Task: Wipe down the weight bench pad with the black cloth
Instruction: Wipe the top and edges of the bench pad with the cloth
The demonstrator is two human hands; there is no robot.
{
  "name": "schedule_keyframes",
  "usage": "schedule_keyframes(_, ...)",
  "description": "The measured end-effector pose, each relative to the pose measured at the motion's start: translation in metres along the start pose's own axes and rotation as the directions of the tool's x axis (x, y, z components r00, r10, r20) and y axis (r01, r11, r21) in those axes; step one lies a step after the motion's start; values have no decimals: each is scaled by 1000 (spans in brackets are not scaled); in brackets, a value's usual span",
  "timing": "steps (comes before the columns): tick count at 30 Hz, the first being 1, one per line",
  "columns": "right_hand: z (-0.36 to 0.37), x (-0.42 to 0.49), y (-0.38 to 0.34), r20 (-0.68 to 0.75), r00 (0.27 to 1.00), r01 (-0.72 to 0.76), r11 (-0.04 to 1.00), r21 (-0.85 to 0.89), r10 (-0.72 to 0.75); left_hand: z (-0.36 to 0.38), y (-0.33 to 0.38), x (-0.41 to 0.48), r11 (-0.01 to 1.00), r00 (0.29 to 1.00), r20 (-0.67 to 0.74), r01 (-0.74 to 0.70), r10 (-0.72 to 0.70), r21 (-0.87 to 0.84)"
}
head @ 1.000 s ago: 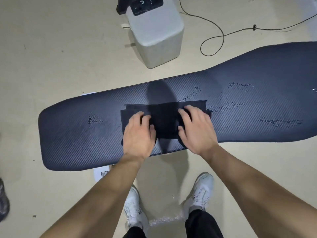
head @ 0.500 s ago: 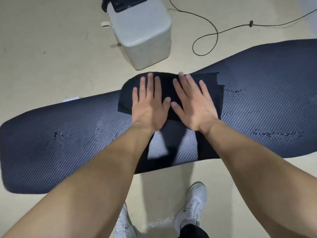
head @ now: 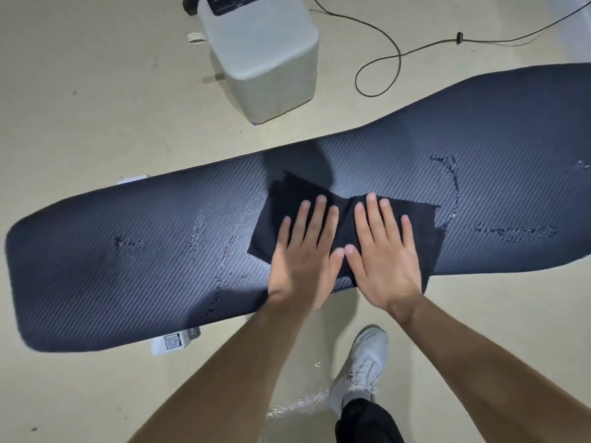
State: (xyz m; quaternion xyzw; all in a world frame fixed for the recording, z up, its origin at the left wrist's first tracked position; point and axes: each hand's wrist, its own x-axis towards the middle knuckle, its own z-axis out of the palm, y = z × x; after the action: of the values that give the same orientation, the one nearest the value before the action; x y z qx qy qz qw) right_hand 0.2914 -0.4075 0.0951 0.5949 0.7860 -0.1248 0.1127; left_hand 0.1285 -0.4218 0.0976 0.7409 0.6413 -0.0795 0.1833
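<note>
The black cloth [head: 348, 215] lies flat on the middle of the bench pad [head: 128, 251]. The left hand [head: 303, 260] and right hand [head: 383, 260] press it side by side, 2 palms flat, fingers spread, gripping nothing. Wet streaks [head: 508, 231] mark the pad on both sides.

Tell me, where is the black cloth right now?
In the head view, the black cloth lies flat mid-length on the bench pad, toward its near edge, pressed under the left hand and right hand.
</note>
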Motion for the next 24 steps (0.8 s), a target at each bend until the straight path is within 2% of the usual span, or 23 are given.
schedule_keyframes(5,13,-20,-86,46,988,149,989,5,-149,10,-67,-77,996,998,-9,54,-54,-78)
schedule_keyframes(10,17,-12,-187,58,952,300,953,28,-302,17,-150,-131,972,972,-8,236,-236,-12)
schedule_keyframes(14,15,10,-259,68,898,436,900,18,-436,18,-217,-159,929,930,-14,365,-366,-54)
schedule_keyframes(19,5,52,-317,72,870,491,870,-35,-488,11,-279,-152,904,905,-37,420,-424,-80)
schedule_keyframes(24,-8,105,-356,10,872,488,868,-87,-489,-10,-339,-117,922,922,-77,369,-378,-116)
